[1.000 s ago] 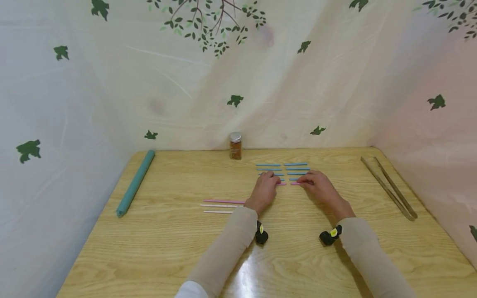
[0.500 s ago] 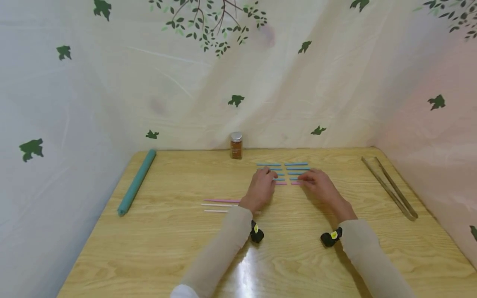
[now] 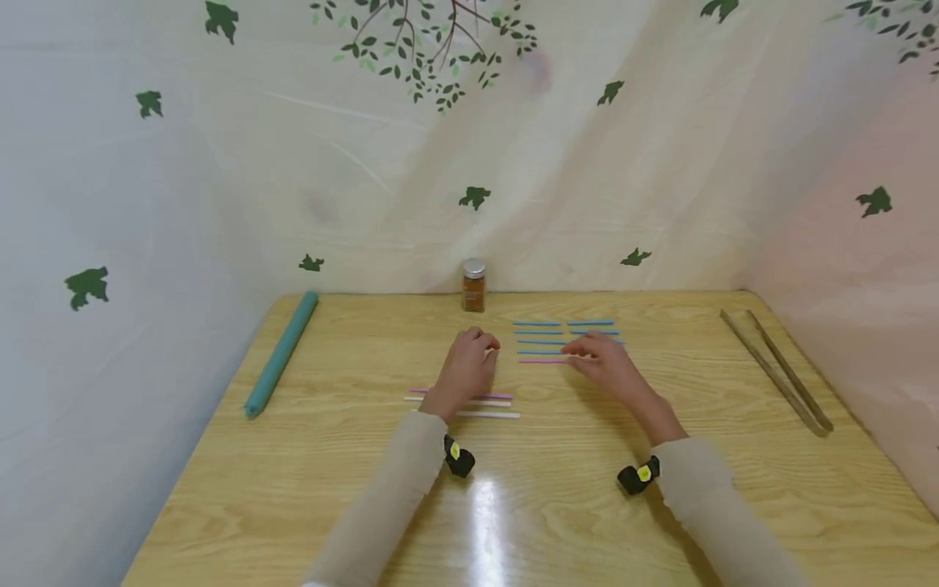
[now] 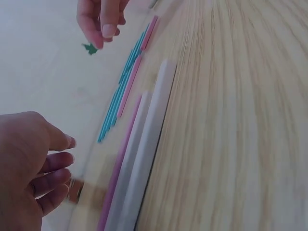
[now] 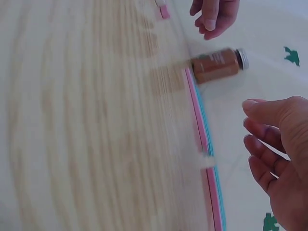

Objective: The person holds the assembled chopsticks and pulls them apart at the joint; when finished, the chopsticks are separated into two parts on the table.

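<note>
My left hand is over the table with loosely bent fingers and holds nothing. Below it lie a long pink stick and two white sticks, side by side and partly hidden by the hand and wrist. My right hand hovers at the near end of a stick array, its fingers relaxed and clear of the sticks in the right wrist view. That array has two columns of short blue sticks. A short pink stick fronts the left column, another pink stick the right one, the latter hidden in the head view.
A spice jar with a silver lid stands at the table's back edge. To the left lies a teal roll. Long wooden tongs lie on the right. A leaf-printed cloth hangs behind the wooden table.
My left hand has moved left from the short sticks to above the long ones. My right hand has shifted slightly left. The view has turned slightly left; the sticks look unmoved.
</note>
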`<state>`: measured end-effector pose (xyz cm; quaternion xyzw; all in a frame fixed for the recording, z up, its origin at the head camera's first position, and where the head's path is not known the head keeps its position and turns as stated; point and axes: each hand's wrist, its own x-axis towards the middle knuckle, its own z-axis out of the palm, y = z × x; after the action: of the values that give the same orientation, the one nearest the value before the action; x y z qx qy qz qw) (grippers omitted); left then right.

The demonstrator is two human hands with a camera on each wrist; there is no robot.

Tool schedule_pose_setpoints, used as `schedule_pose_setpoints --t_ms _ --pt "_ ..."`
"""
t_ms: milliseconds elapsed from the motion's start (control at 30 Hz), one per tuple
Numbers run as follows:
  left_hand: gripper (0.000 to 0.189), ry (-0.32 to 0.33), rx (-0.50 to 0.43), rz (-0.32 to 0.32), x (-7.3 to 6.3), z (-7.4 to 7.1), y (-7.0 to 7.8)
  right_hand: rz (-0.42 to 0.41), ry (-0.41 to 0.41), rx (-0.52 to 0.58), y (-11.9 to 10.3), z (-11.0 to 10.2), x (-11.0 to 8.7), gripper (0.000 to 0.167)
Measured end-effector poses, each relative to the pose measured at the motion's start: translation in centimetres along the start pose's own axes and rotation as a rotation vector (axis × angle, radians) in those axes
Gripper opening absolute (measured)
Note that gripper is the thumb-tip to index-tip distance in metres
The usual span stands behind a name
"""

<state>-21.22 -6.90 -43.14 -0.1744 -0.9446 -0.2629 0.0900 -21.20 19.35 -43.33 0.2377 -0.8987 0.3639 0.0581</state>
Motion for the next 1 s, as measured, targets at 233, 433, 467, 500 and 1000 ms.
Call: schedule_pose_setpoints --t_ms 233,433,467,500,1000 --pt "0.013 -0.009 -0.041 -0.013 -1.3 -1.2 -2.3 -0.064 0.001 -0.016 -1.5 1.6 0.4 0.015" --pt "0.012 -0.053 -0.103 -0.034 -2.5 -2.7 -3.7 -0.041 -0.024 0.029 -2.4 2.6 0.7 0.016" --pt "0.013 -0.067 -0.115 -0.047 -2.8 -3.0 -4.0 -0.034 -0.034 0.036 -2.5 2.8 0.7 0.016" --pt "0.013 -0.083 -0.13 -0.062 -3.1 -3.2 -4.3 -0.031 -0.044 0.045 -2.6 3.0 0.7 0.016" --pt "0.007 -0.27 -0.178 -0.055 -6.1 -5.2 -8.3 -0.03 -0.242 0.114 -4.8 5.9 0.7 0.016"
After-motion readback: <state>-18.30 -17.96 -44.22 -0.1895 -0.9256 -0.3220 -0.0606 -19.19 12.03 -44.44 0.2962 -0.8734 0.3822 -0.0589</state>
